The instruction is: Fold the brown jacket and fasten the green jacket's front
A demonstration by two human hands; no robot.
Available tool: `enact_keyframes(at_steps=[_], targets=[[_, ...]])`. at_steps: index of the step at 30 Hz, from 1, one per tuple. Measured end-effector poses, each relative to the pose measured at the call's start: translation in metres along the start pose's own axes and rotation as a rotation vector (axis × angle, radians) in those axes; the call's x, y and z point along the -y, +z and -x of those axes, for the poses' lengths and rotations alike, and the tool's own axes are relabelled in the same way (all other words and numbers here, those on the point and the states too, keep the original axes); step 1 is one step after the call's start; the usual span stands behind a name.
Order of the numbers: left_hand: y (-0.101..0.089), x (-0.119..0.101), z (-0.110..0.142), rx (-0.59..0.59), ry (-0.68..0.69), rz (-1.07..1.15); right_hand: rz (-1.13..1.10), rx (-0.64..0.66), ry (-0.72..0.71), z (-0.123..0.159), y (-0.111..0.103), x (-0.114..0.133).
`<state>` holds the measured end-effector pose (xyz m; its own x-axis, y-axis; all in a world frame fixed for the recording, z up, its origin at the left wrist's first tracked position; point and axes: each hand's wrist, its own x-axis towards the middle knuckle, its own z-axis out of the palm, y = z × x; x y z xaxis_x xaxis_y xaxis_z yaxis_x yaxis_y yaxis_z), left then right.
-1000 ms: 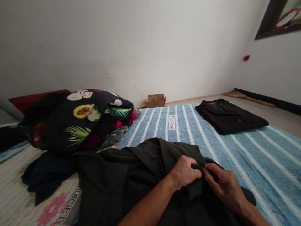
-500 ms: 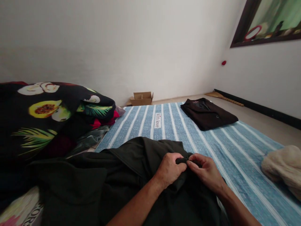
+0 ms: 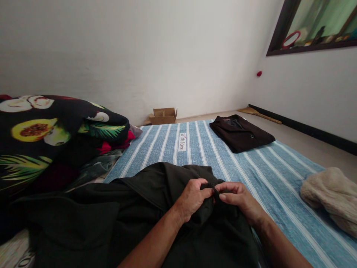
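A dark, nearly black coat (image 3: 145,197) lies spread across the near side, its folds reaching over the striped cloth. My left hand (image 3: 193,199) pinches a narrow edge of it between thumb and fingers. Close against it, my right hand (image 3: 238,197) grips the same edge with thumb and forefinger, the fingertips of both hands almost touching. Whether a button or another small part sits between the fingertips, I cannot make out. Much of the garment's lower part is in shadow.
A blue and white striped cloth (image 3: 164,139) covers the surface. On it lie a folded dark brown garment (image 3: 242,136) and a beige fluffy item (image 3: 329,197). A fruit-patterned cloth (image 3: 64,126) covers a heap at left. A cardboard box (image 3: 164,118) stands by the wall.
The view has turned slightly right, so surroundings sit farther left. Both hands keep hold of the coat's edge, and my right fingers have shifted a little on it.
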<state>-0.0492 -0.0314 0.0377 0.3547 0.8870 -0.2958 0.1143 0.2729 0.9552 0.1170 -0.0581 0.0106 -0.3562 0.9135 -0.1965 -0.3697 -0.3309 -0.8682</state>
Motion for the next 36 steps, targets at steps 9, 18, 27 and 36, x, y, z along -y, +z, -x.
enact_keyframes(at_steps=[9, 18, 27, 36], targets=[[-0.009, 0.004, -0.004, 0.087, -0.107, 0.304, -0.14, 0.033, -0.057, -0.005, 0.004, -0.004], [-0.021, 0.008, -0.009, 0.208, -0.09, 0.408, -0.065, 0.048, -0.006, -0.003, -0.002, -0.008], [-0.027, 0.011, -0.011, 0.301, -0.072, 0.386, -0.09, 0.136, 0.047, 0.0, -0.006, -0.008], [-0.027, 0.01, -0.01, 0.316, -0.071, 0.336, -0.186, 0.155, 0.09, -0.002, 0.005, -0.011]])
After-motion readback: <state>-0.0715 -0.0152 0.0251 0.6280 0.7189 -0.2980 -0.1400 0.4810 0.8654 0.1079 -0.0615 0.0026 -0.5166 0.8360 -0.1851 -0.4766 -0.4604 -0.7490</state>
